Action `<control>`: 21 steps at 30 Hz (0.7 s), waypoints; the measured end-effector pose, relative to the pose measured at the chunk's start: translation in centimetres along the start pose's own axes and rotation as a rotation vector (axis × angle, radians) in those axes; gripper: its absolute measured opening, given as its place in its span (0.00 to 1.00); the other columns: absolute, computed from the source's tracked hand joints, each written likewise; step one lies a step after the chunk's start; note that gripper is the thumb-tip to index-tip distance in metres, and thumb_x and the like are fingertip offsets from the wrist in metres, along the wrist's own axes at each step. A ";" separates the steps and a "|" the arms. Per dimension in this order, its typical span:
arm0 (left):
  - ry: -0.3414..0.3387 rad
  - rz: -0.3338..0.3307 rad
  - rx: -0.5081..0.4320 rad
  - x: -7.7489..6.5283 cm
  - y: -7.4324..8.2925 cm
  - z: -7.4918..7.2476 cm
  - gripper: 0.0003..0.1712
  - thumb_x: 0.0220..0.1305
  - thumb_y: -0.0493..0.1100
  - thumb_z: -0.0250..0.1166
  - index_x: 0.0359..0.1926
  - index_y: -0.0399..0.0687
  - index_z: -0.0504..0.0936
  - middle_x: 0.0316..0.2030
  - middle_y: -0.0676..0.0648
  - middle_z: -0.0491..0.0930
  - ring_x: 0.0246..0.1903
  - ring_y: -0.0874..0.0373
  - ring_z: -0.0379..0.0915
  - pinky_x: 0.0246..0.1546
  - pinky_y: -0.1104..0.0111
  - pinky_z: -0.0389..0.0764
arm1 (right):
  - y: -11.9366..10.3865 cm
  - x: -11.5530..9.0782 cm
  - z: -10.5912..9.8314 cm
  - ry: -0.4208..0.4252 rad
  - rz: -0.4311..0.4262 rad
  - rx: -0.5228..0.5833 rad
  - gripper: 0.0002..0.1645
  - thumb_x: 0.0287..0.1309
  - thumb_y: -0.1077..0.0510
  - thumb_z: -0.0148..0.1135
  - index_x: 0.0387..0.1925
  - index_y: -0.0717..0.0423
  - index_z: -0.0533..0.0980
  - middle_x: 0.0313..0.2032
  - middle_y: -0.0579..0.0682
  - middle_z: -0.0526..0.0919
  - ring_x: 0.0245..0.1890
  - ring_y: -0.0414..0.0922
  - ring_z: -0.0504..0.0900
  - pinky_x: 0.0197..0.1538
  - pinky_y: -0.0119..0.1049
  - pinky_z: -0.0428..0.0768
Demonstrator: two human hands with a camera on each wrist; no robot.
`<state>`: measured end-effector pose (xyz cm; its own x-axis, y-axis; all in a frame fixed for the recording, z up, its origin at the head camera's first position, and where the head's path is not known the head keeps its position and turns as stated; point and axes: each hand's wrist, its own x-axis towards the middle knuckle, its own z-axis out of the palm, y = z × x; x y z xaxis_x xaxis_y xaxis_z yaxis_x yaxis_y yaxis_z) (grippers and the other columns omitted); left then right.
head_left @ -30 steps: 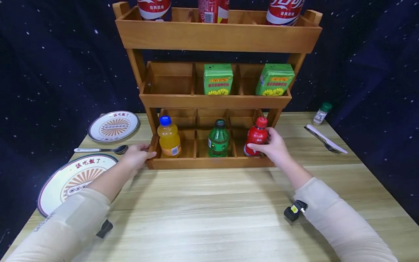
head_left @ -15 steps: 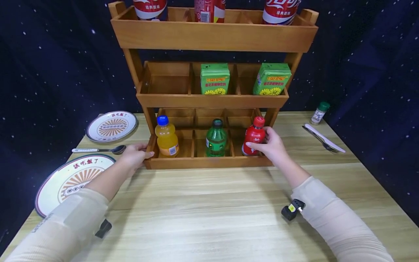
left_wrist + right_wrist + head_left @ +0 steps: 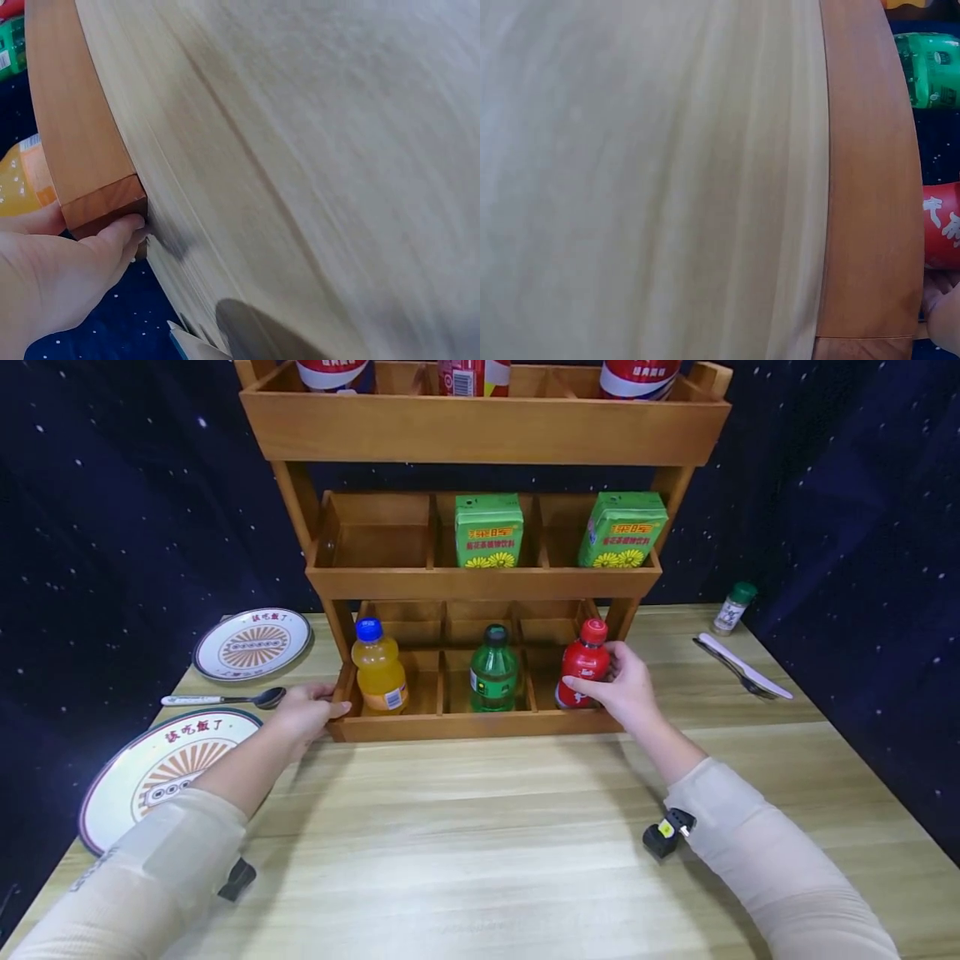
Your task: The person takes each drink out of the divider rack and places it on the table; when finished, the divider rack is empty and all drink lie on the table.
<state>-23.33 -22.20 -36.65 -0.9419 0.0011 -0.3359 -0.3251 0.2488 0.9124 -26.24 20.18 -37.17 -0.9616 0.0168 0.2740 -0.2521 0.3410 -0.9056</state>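
A wooden three-tier rack (image 3: 480,724) stands on the table. My left hand (image 3: 303,714) grips the left end of its bottom tier; in the left wrist view, the fingers and thumb of that hand (image 3: 64,274) lie about the corner. With the thumb in front and fingers behind, my right hand (image 3: 628,687) holds a red bottle (image 3: 584,664) in the bottom tier's right compartment. The bottle leans slightly. A green bottle (image 3: 494,677) occupies the middle compartment, and an orange drink bottle (image 3: 380,672) the left one. Only part of my right hand (image 3: 946,315) shows in the right wrist view.
Green drink cartons (image 3: 489,532) sit in the middle tier, red cans (image 3: 641,378) in the top one. Left lie a small plate (image 3: 252,643), a spoon (image 3: 225,700) and a large plate (image 3: 120,785). Right are a green-capped shaker (image 3: 731,612), a knife (image 3: 742,664) and a fork (image 3: 731,668).
The head view has shifted a little, so the rack sits slightly further left and higher in it. Both hands keep their places on the rack end and the red bottle.
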 end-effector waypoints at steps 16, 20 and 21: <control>-0.017 0.022 -0.015 0.0 -0.2 -0.2 0.34 0.63 0.35 0.53 0.65 0.31 0.49 0.62 0.33 0.54 0.58 0.45 0.55 0.57 0.54 0.60 | -6.1 -0.8 -7.5 0.204 0.003 -0.004 0.33 0.41 0.55 0.71 0.51 0.52 0.67 0.46 0.48 0.76 0.42 0.42 0.74 0.44 0.27 0.74; -0.027 0.032 -0.028 -0.2 -0.2 -0.2 0.33 0.63 0.34 0.52 0.65 0.30 0.48 0.62 0.33 0.54 0.58 0.44 0.55 0.57 0.55 0.61 | -4.6 -0.6 -9.3 0.263 0.054 -0.044 0.35 0.41 0.52 0.71 0.52 0.51 0.67 0.47 0.48 0.75 0.43 0.41 0.72 0.43 0.26 0.74; -0.028 0.033 -0.030 -0.2 -0.2 -0.2 0.33 0.63 0.34 0.52 0.65 0.30 0.48 0.62 0.33 0.54 0.58 0.44 0.55 0.57 0.55 0.61 | -4.0 -0.6 -9.6 0.273 0.068 -0.062 0.35 0.41 0.51 0.71 0.52 0.52 0.66 0.47 0.48 0.74 0.43 0.41 0.72 0.43 0.26 0.74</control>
<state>-23.06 -22.47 -36.73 -0.9494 0.0362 -0.3118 -0.2969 0.2191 0.9294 -23.64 27.80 -30.59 -0.9094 0.2909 0.2973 -0.1725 0.3866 -0.9060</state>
